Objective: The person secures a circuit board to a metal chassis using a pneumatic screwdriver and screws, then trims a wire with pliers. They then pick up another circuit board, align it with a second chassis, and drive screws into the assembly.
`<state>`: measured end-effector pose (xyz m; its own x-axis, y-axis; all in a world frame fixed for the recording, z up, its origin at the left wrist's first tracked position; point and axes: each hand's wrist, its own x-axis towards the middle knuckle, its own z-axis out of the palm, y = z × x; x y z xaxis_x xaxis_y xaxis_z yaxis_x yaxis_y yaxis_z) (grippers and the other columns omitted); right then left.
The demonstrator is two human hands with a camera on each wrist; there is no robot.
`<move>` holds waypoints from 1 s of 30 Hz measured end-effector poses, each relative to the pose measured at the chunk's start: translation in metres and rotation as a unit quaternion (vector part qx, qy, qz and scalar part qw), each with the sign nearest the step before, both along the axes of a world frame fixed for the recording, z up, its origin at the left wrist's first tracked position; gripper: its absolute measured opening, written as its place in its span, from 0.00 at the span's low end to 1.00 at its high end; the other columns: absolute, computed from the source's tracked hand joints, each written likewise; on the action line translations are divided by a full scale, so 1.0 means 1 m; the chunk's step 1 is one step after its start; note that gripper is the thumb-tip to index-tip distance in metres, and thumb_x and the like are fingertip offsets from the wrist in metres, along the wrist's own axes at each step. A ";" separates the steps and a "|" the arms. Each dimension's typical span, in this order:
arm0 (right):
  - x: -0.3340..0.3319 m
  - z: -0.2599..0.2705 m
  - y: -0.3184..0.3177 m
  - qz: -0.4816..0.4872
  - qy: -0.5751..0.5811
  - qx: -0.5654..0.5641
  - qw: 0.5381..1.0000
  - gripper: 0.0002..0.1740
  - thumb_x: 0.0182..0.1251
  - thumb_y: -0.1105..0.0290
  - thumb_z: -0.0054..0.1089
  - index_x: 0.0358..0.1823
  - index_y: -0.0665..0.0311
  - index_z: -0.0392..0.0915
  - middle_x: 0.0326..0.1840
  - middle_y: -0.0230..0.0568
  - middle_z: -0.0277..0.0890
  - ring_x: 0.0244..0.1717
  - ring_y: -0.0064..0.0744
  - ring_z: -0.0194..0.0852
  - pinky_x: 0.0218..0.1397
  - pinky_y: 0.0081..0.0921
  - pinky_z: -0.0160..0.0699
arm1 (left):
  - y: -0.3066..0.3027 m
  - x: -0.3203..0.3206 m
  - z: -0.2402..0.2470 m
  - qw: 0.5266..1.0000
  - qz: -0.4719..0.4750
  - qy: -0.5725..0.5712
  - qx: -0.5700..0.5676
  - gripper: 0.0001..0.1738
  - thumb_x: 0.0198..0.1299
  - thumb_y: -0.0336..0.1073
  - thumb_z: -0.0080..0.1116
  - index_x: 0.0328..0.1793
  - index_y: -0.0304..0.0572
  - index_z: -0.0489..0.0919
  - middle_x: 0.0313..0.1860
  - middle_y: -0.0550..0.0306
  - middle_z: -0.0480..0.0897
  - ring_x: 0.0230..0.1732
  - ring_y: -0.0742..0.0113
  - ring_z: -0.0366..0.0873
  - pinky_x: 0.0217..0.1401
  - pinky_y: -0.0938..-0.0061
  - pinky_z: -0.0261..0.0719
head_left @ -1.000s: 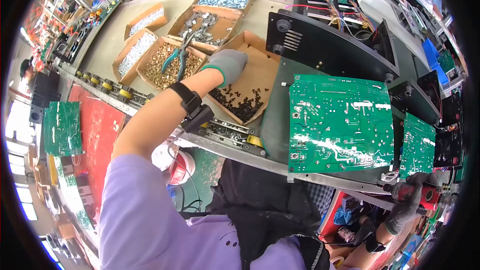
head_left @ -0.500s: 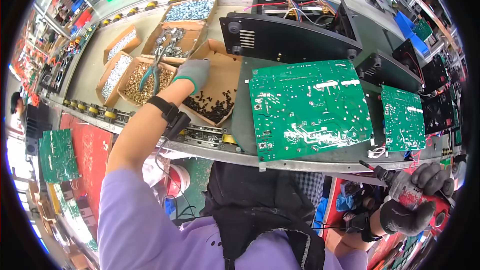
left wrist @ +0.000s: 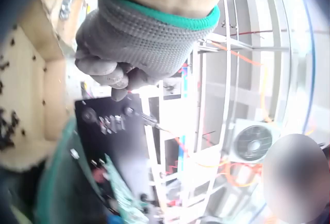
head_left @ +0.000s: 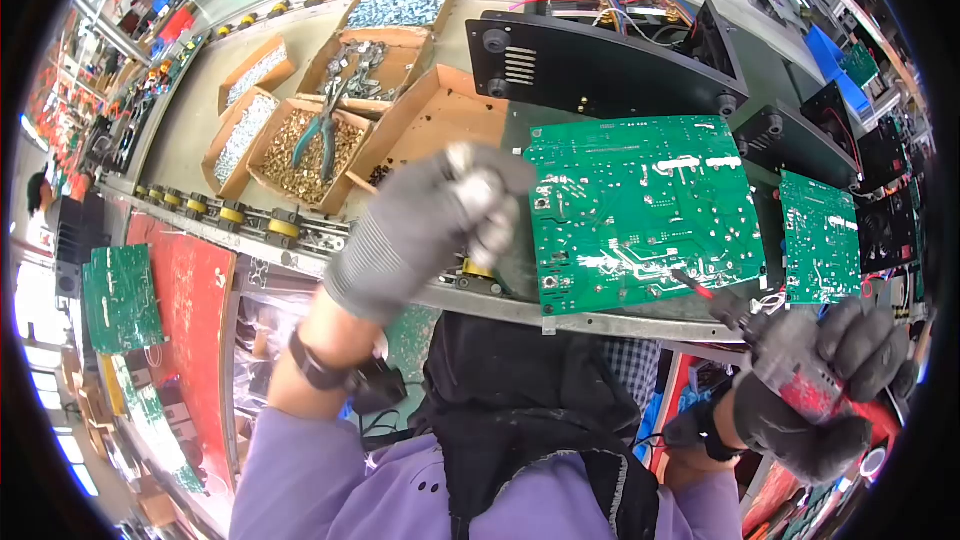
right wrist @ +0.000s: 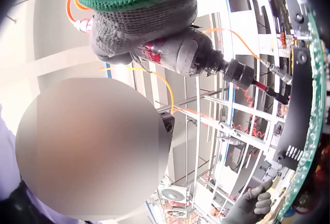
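My gloved left hand [head_left: 425,230] is raised in front of the cardboard box [head_left: 450,115] of small black screws [head_left: 382,173], blurred by motion. Its fingers are curled in, and whatever lies inside them is hidden; the left wrist view shows the fingertips [left wrist: 119,94] drawn together. At the right, my gloved right hand [head_left: 785,430] grips a power screwdriver [head_left: 795,365] with a red-banded bit. The bit's tip overlaps the lower right of a large green circuit board [head_left: 640,210] in the head view. That board lies solder side up at the bench edge.
Cardboard boxes hold brass-coloured screws [head_left: 280,155] with pliers [head_left: 318,140] on top, metal clips [head_left: 365,70] and blue-silver parts [head_left: 400,8]. Behind the large board stands a black panel [head_left: 600,70]. A smaller green board [head_left: 820,240] sits at the right.
My left hand has come out of the screw box, toward me and to the right. My right hand has lifted the power screwdriver from below the bench edge, its bit now over the board.
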<state>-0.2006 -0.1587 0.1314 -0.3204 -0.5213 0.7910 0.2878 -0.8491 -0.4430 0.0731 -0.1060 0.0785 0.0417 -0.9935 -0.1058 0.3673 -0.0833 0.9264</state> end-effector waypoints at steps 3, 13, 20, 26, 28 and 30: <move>0.025 0.004 -0.005 0.047 -0.051 -0.004 0.998 0.27 0.54 0.60 0.59 0.52 0.71 0.69 0.33 0.32 0.57 0.31 0.26 0.52 0.36 0.26 0.56 | 0.005 -0.037 0.009 0.992 0.019 0.115 0.049 0.21 0.65 0.51 0.58 0.47 0.37 0.74 0.29 0.59 0.77 0.24 0.73 0.73 0.23 0.81 0.70; 0.065 0.000 0.001 0.344 -0.030 -0.027 0.938 0.23 0.59 0.62 0.65 0.49 0.67 0.68 0.33 0.28 0.59 0.33 0.23 0.57 0.38 0.24 0.64 | 0.003 -0.037 -0.003 0.968 0.000 0.232 0.097 0.26 0.66 0.61 0.53 0.42 0.43 0.71 0.22 0.63 0.70 0.15 0.77 0.62 0.17 0.83 0.61; 0.082 -0.015 0.003 0.264 0.021 -0.077 0.961 0.21 0.62 0.58 0.67 0.53 0.56 0.71 0.34 0.27 0.62 0.33 0.24 0.60 0.37 0.23 0.69 | -0.001 -0.051 -0.002 0.922 0.054 0.372 0.094 0.18 0.72 0.52 0.46 0.45 0.46 0.70 0.25 0.68 0.66 0.18 0.80 0.58 0.15 0.85 0.56; 0.088 -0.013 0.006 0.225 0.051 -0.095 0.968 0.22 0.64 0.58 0.65 0.55 0.57 0.70 0.34 0.28 0.64 0.32 0.25 0.61 0.35 0.22 0.70 | 0.001 -0.050 -0.008 0.921 0.063 0.378 0.071 0.20 0.70 0.54 0.48 0.46 0.45 0.69 0.25 0.67 0.67 0.19 0.78 0.60 0.18 0.84 0.59; 0.086 -0.012 0.004 0.210 0.048 -0.109 0.971 0.22 0.64 0.58 0.64 0.56 0.57 0.70 0.34 0.28 0.64 0.32 0.25 0.61 0.35 0.22 0.70 | -0.001 -0.048 -0.007 0.925 0.060 0.368 0.067 0.22 0.70 0.55 0.50 0.47 0.42 0.68 0.24 0.65 0.68 0.19 0.76 0.62 0.20 0.82 0.61; 0.074 -0.011 0.001 0.251 0.135 -0.094 0.954 0.24 0.63 0.59 0.64 0.57 0.58 0.69 0.34 0.29 0.64 0.32 0.24 0.62 0.33 0.22 0.69 | -0.003 -0.049 -0.003 0.934 0.065 0.334 0.109 0.24 0.70 0.56 0.48 0.48 0.40 0.69 0.22 0.65 0.68 0.17 0.77 0.61 0.20 0.83 0.60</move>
